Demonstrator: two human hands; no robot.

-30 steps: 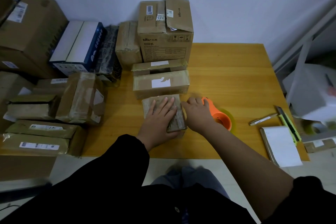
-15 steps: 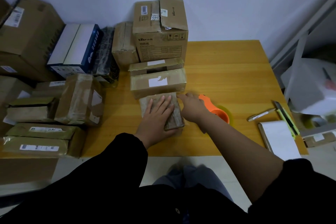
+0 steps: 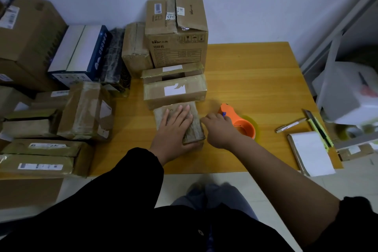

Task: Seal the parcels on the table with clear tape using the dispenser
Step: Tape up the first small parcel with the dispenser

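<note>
At the near edge of the table (image 3: 255,71), straight ahead of you, the small parcel (image 3: 195,129) lies flat, its far end seemingly up against the larger labelled parcel (image 3: 173,90) behind it. Your left hand (image 3: 173,131) is spread palm-down on top of it, fingers straight and pressing. Your right hand (image 3: 218,131) sits just beside the parcel's right edge, fingers curled over the handle of the orange tape dispenser (image 3: 239,122), which rests on the wood; the underside of that grip is hidden. Expect the parcel to be light, and its crinkled, glossy wrapping looks slick, so it will likely skate on the smooth tabletop once the tape pulls. Pin it with your flat palm towards one end, leaving the strip you mean to tape uncovered. It looks fairly stiff, so firm pressure should not crush it. Hold the dispenser by its handle only, well back from the cutting end, and draw steadily so the clear tape does not fold onto itself. Mind the pen (image 3: 290,126) and notepad (image 3: 311,151) lying off to your right.
</note>
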